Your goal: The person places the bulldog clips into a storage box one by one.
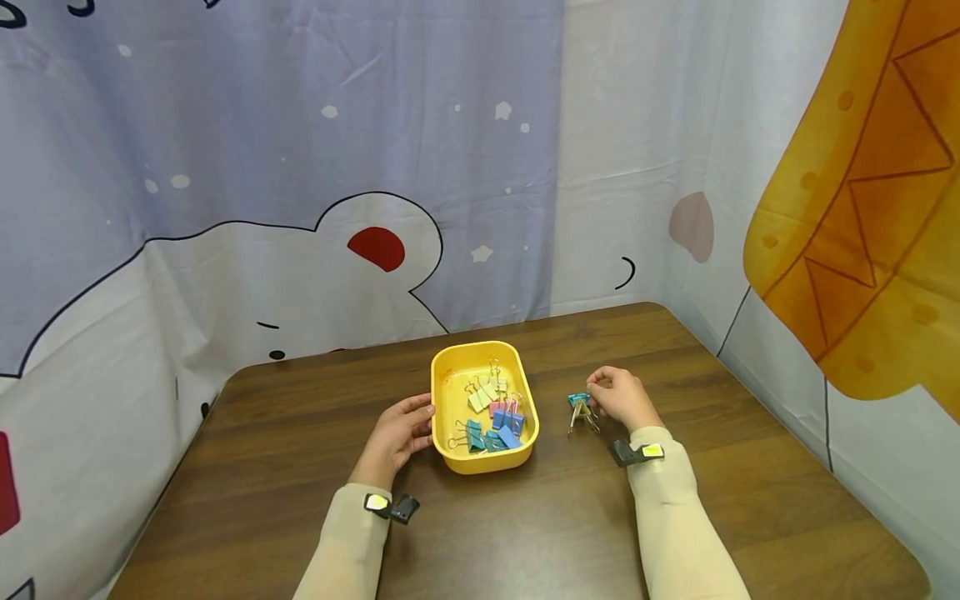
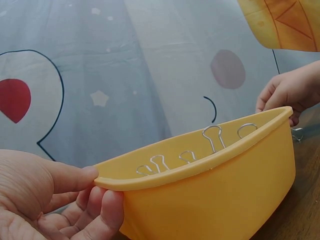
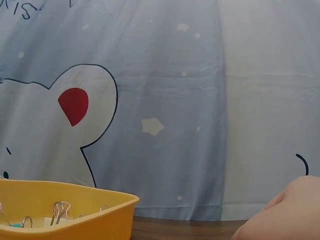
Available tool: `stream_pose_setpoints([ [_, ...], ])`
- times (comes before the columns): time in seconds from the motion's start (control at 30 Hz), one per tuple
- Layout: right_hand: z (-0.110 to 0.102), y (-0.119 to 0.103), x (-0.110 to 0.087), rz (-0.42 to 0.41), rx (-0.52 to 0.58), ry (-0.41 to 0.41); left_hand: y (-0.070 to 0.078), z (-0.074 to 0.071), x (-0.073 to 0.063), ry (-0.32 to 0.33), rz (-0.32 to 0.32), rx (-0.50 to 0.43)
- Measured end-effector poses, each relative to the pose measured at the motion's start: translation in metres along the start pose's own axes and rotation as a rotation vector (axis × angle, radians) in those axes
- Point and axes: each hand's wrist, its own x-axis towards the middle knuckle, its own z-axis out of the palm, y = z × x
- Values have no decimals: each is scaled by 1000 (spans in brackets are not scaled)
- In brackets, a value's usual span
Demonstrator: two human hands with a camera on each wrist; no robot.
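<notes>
A yellow plastic box [image 1: 440, 379] on the table holds several binder clips, among them pale yellow clips [image 1: 483, 397], a pink one, blue-purple clips [image 1: 508, 421] and teal clips [image 1: 474, 436]. My left hand [image 1: 401, 432] grips the box's left rim; in the left wrist view the thumb lies at the rim with fingers below. Right of the box, my right hand [image 1: 621, 397] has curled fingers at a teal binder clip [image 1: 577, 399], whose silver handles point toward me. Something yellowish shows against that clip. Fingertips partly hide it, and the right wrist view shows only the back of the hand [image 3: 287, 215].
The brown wooden table [image 1: 300, 467] ends at a printed curtain [image 1: 480, 167] behind it and along the right. Bare tabletop lies between the box and the right hand. Dark wrist cameras [image 1: 405, 508] sit on both sleeves.
</notes>
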Motion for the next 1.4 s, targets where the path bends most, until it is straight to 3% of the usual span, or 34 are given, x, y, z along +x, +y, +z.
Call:
stream_pose_setpoints([
  [0.27,2,3,4,11,91,26,-1,-1,1,-1,-11,2],
  [0.5,2,1,5,-20,147,101,0,-1,0,0,-11,2],
  [0.9,1,-19,3,-57,220,150,1,0,0,1,-16,11],
  [1.4,8,-60,-4,-64,561,48,-1,-1,1,2,-11,11],
])
